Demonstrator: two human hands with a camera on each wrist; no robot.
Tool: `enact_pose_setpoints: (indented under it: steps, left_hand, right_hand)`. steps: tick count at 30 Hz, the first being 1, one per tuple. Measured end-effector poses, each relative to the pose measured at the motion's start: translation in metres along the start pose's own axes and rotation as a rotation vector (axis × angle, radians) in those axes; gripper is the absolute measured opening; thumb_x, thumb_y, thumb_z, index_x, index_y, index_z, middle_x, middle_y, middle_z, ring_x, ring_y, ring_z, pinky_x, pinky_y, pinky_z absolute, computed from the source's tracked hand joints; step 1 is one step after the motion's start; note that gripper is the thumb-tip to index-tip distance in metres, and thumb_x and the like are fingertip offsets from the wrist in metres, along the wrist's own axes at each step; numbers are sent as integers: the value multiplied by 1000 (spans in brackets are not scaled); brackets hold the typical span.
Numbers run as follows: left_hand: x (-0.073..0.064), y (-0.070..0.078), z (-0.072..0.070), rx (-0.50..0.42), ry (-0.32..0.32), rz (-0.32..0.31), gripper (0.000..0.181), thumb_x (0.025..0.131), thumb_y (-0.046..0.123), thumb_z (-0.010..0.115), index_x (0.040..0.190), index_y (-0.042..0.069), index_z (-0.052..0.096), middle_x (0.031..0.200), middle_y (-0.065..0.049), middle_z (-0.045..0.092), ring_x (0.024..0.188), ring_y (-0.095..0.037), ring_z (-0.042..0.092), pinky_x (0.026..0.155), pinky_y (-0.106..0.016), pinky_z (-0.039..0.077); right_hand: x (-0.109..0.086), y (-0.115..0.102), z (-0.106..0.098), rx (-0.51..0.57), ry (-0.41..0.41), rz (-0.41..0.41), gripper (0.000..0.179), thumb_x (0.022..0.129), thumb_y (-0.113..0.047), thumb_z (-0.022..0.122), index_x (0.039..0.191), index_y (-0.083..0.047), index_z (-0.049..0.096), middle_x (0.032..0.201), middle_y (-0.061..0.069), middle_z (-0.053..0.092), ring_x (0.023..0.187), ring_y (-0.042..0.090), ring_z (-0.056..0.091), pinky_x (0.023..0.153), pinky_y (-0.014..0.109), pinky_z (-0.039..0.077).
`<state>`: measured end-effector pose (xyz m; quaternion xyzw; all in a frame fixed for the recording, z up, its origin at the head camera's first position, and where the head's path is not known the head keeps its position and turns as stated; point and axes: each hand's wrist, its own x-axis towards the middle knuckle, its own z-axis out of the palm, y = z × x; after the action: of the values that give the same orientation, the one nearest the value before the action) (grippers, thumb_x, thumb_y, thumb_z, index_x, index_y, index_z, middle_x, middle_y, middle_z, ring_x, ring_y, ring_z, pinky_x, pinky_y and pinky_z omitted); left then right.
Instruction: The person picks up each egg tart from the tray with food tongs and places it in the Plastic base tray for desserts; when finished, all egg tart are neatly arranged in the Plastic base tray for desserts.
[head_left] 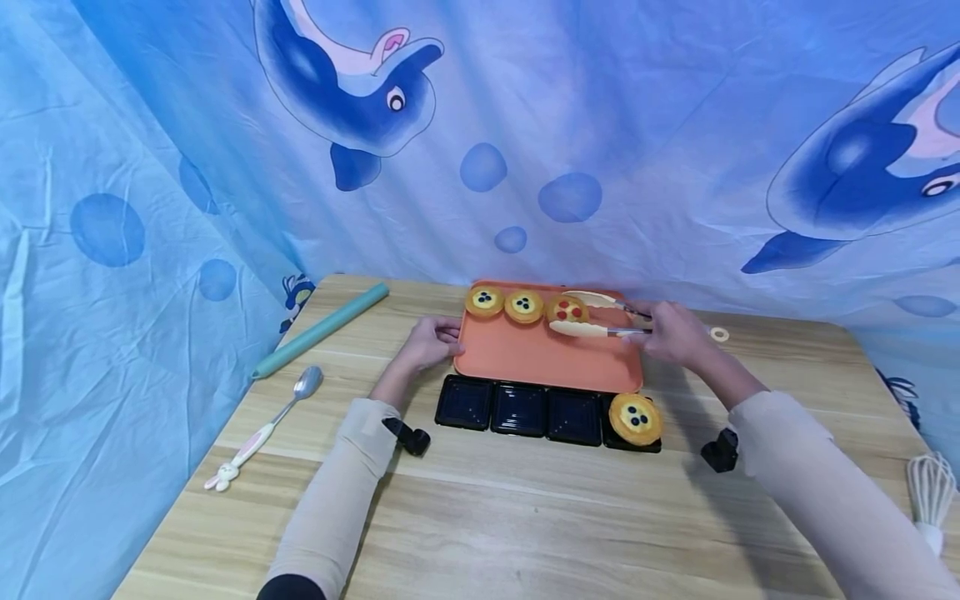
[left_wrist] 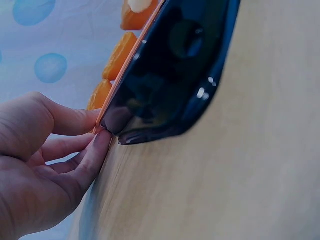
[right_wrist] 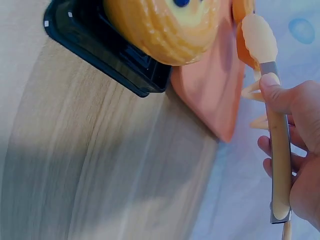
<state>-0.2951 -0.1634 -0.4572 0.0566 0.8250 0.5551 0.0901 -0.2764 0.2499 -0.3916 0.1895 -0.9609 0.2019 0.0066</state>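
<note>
My right hand (head_left: 672,333) grips a pair of tongs (right_wrist: 279,150) with cream tips. The tips lie on both sides of a tart with red toppings (head_left: 567,310), at the back of the orange tray (head_left: 547,358); I cannot tell whether they squeeze it. Left of it on the tray sit two tarts with dark berries, one at the far left (head_left: 485,301) and one beside it (head_left: 523,306). My left hand (head_left: 431,342) pinches the tray's left edge between thumb and fingers. Another berry tart (head_left: 636,419) rests on the rightmost compartment of the black tray (head_left: 519,410).
A teal rolling pin (head_left: 321,331) and a spoon with a rabbit handle (head_left: 262,432) lie on the left of the wooden table (head_left: 510,508). A whisk (head_left: 931,500) is at the right edge. Blue curtain (head_left: 615,108) hangs close behind the table.
</note>
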Motion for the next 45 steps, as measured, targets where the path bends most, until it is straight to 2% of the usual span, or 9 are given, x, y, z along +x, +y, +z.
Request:
enact_pose_setpoints:
  steps: [3, 6, 8, 12, 13, 15, 18, 29, 45]
  left_hand:
    - [0, 0, 0, -2, 0, 0, 46, 83, -7, 71, 127, -11, 58, 114, -24, 64, 101, -32, 62, 79, -29, 53]
    - [1, 0, -1, -7, 1, -1, 46, 83, -8, 71, 127, -11, 58, 114, -24, 64, 101, -31, 62, 78, -28, 53]
    - [1, 1, -1, -8, 1, -1, 46, 83, -8, 71, 127, -11, 58, 113, -24, 64, 100, -31, 62, 77, -28, 53]
    - [0, 1, -1, -7, 1, -9, 46, 83, -8, 71, 128, -11, 58, 114, -24, 64, 101, -31, 62, 78, -28, 53]
    - [0, 2, 0, -6, 1, -11, 47, 83, -8, 71, 128, -11, 58, 114, -24, 64, 101, -31, 62, 78, -28, 53]
    - [0, 2, 0, -3, 1, -15, 46, 83, -8, 71, 128, -10, 58, 114, -24, 64, 102, -32, 62, 79, -28, 53]
    - [0, 1, 1, -3, 3, -18, 46, 84, -8, 71, 128, -10, 58, 115, -24, 64, 102, -32, 62, 80, -29, 53]
    - [-1, 0, 0, -2, -5, -15, 46, 85, -7, 71, 129, -10, 57, 117, -23, 63, 103, -32, 61, 81, -31, 54]
    - [1, 1, -1, -24, -16, -17, 46, 84, -8, 70, 128, -11, 57, 117, -24, 63, 102, -31, 61, 79, -28, 54]
  right_hand:
    - [-8, -5, -6, 7, 14, -42, 64, 86, -21, 79, 142, -2, 53, 85, 25, 68, 42, 15, 29, 43, 30, 28]
    - [-19, -10, -11, -6, 51, -117, 64, 83, -20, 83, 138, -2, 57, 109, 24, 69, 56, 22, 54, 49, 32, 34]
    - [-27, -15, -15, -13, 68, -155, 63, 82, -20, 84, 136, -2, 59, 127, 22, 63, 58, 24, 56, 49, 32, 34]
    - [-46, -24, -22, -28, 73, -181, 64, 82, -25, 84, 136, -2, 60, 131, 21, 62, 55, 21, 52, 47, 30, 34]
    - [-51, -26, -24, -28, 75, -188, 64, 81, -24, 84, 136, -1, 60, 130, 21, 61, 56, 23, 54, 47, 32, 39]
    - [-60, -29, -26, -32, 87, -208, 65, 80, -24, 85, 135, 0, 60, 129, 21, 62, 76, 29, 65, 59, 40, 51]
    - [-71, -33, -29, -36, 118, -245, 65, 78, -21, 86, 133, 3, 60, 127, 22, 63, 105, 39, 65, 79, 56, 53]
    - [-103, -42, -36, -49, 165, -306, 67, 73, -16, 89, 131, 3, 61, 124, 21, 65, 106, 40, 63, 80, 58, 52]
    - [-115, -38, -10, -49, 96, -309, 64, 69, -17, 91, 125, 0, 66, 121, 14, 68, 104, 34, 65, 82, 54, 54]
